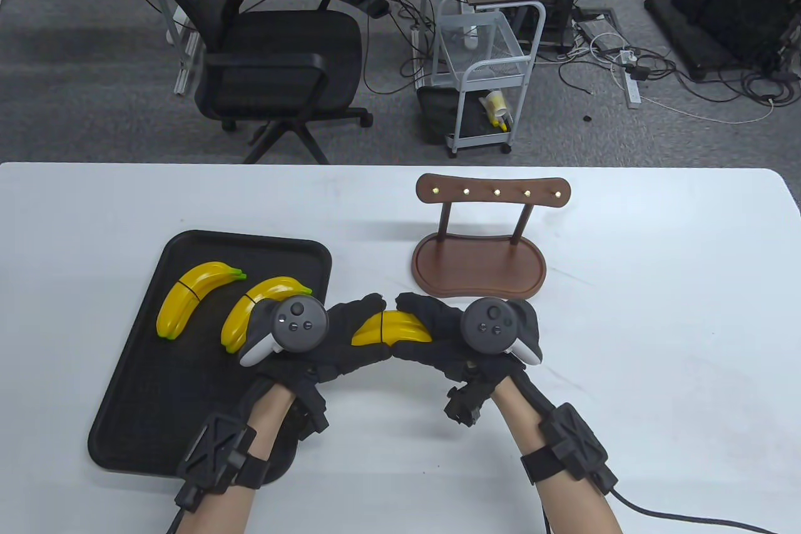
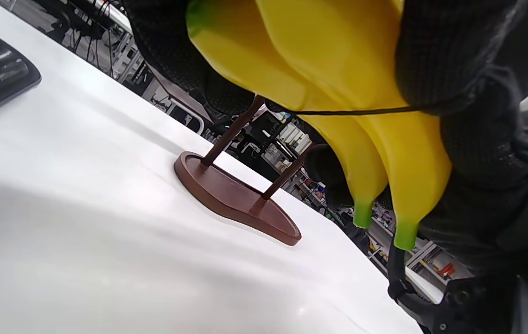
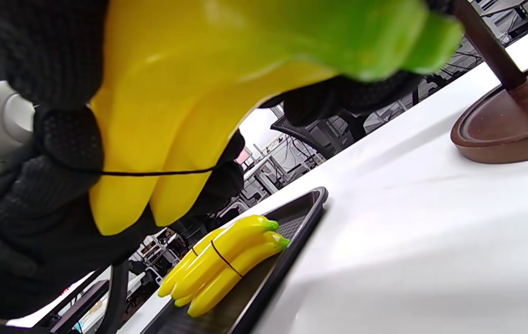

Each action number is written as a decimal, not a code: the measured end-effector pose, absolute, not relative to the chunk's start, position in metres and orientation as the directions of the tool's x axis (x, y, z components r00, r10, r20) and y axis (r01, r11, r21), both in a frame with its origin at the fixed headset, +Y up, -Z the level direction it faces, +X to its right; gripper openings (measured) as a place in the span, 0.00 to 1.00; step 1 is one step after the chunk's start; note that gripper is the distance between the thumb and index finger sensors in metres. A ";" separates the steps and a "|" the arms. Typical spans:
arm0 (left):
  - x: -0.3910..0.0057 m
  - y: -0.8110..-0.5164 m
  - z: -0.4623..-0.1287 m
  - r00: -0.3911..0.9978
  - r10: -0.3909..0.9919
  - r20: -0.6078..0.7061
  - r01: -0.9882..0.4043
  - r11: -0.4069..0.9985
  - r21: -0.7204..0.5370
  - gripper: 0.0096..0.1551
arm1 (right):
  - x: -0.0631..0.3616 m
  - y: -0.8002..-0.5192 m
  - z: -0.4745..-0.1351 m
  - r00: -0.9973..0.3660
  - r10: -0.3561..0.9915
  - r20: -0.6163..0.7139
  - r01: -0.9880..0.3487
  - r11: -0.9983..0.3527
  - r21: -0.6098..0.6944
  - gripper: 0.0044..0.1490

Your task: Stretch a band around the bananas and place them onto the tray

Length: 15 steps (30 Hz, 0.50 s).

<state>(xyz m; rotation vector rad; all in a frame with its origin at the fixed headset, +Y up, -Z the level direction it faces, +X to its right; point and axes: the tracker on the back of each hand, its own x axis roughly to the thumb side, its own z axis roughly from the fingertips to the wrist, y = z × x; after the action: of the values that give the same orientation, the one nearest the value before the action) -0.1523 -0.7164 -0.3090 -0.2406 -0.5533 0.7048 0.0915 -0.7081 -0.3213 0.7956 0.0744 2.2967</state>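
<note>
Both hands hold one yellow banana bunch (image 1: pixel 391 328) above the table, just right of the black tray (image 1: pixel 144 409). My left hand (image 1: pixel 347 324) grips its left end and my right hand (image 1: pixel 428 321) grips its right end. A thin black band (image 2: pixel 361 111) runs across the held bunch (image 2: pixel 338 69), also seen as the band (image 3: pixel 152 173) over the bunch (image 3: pixel 162 120). Two other banded bunches lie on the tray: one bunch (image 1: pixel 194 302) at the left, another bunch (image 1: pixel 253 312) partly behind my left tracker.
A brown wooden stand (image 1: pixel 479 261) with a peg bar stands just behind the hands. The tray's near corner lies under my left forearm. Beyond the table's far edge are an office chair (image 1: pixel 269 39) and a white cart (image 1: pixel 485 64).
</note>
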 end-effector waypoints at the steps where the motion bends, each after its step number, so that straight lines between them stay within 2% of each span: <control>1: -0.152 -0.717 -0.309 0.632 0.665 0.398 -0.544 0.746 -0.383 0.50 | 0.091 -0.707 -0.321 -0.583 0.615 0.531 -0.579 -0.773 0.259 0.55; 6: -0.147 -0.712 -0.305 0.699 0.581 0.417 -0.497 0.814 -0.302 0.50 | 0.083 -0.702 -0.314 -0.654 0.498 0.569 -0.483 -0.854 0.193 0.63; 15: -0.142 -0.713 -0.305 0.709 0.572 0.412 -0.501 0.820 -0.277 0.51 | 0.076 -0.700 -0.310 -0.712 0.407 0.572 -0.440 -0.894 0.088 0.68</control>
<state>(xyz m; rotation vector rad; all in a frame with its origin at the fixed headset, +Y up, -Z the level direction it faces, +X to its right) -0.1425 -0.7129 -0.3046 -0.1487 -0.5061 0.5980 0.0758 -0.7001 -0.3096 0.8329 -0.0744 2.5461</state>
